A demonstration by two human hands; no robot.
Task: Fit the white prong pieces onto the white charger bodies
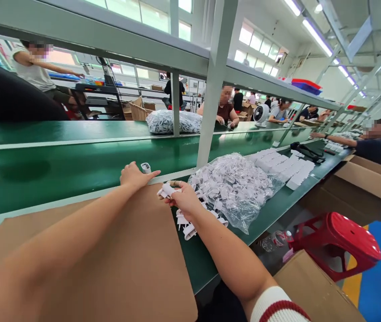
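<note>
My left hand (136,176) rests at the far edge of a brown cardboard sheet (116,264), fingers stretched toward a small white plug part (146,168) that stands on the green conveyor belt (59,172); the fingertip is at the part. My right hand (183,199) is closed around a white plastic plug part (166,191) just right of the cardboard. A few loose white parts (185,225) lie under that wrist. A clear plastic bag of several white parts (235,190) sits right beside the right hand.
Rows of white blocks (286,166) lie further right on the bench. A second bag of parts (173,121) sits on the far side. Grey frame posts (214,85) rise ahead. Other workers sit along the line. A red stool (340,241) and cardboard boxes (368,188) stand at right.
</note>
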